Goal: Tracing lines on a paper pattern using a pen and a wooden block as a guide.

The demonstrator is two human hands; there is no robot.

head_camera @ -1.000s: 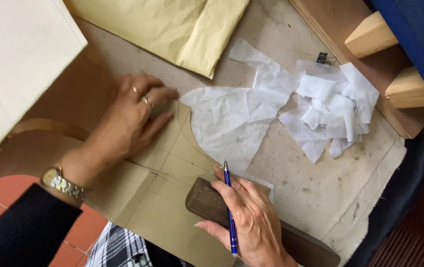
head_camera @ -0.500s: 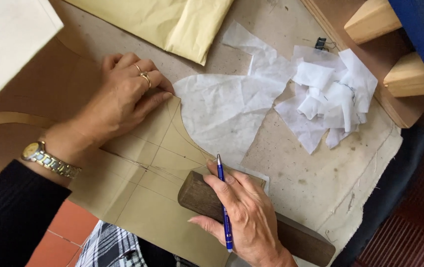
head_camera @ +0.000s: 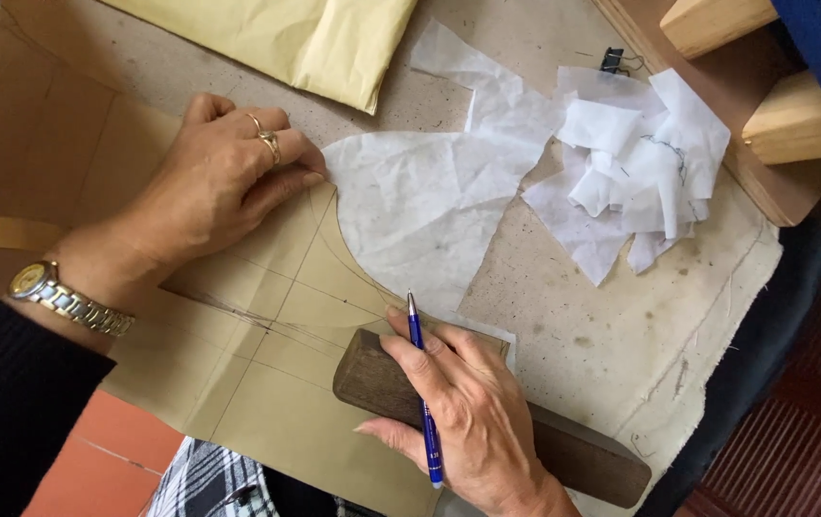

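— While the left hand (head_camera: pixel 224 182) lies flat, fingers loose, pinning the white curved tissue-paper piece (head_camera: pixel 420 215) at centre frame, where is the slim blue ballpoint pen (head_camera: pixel 424 402)?

— Lower centre, gripped in the right hand (head_camera: pixel 472 416); long axis near vertical, tip pointing up toward the tissue.

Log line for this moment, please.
left hand: pressing brown pattern paper | right hand: holds blue pen, rests on wooden block

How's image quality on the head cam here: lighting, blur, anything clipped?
Head view: soft, even daylight with only faint shadows under the left hand and right hand; no motion blur, the blue pen and pencil lines on the brown pattern paper read sharp; white tissue scraps run bright, near blown out; dark sleeve loses detail.
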